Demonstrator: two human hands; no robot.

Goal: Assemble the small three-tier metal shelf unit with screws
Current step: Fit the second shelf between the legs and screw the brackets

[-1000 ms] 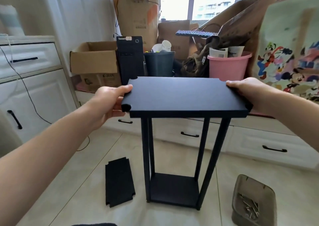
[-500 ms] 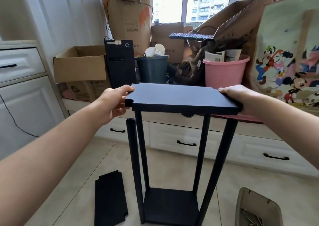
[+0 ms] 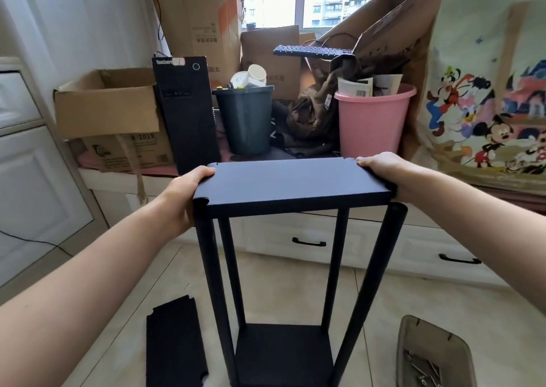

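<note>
I have the top shelf panel (image 3: 291,181) in the middle of the frame, one end in each hand. My left hand (image 3: 184,199) wraps the left edge, fingers (image 3: 204,173) curled over the top and closed on the panel; my right hand (image 3: 384,174) does the same on the right edge, its fingers lapped over the far right corner.

The panel sits over the tops of the four posts (image 3: 206,268), which rise from the bottom shelf (image 3: 282,351) standing on the floor at the lower middle. The near right post (image 3: 381,268) leans outward, its rounded top showing just beside and below the panel's near right corner rather than tucked into the notch. The near left post looks seated at its corner; the two far corners I cannot judge from here.

So I take this as the seating step for the top tier, not yet fastened. Next, I think, I must nudge that right post inward until its top meets the corner notch, keep the panel level, then free a hand for the screws (image 3: 422,369) in the tray (image 3: 428,336) at lower right. The spare panel (image 3: 172,345) lies flat on the floor at lower left, presumably the middle tier.
</note>
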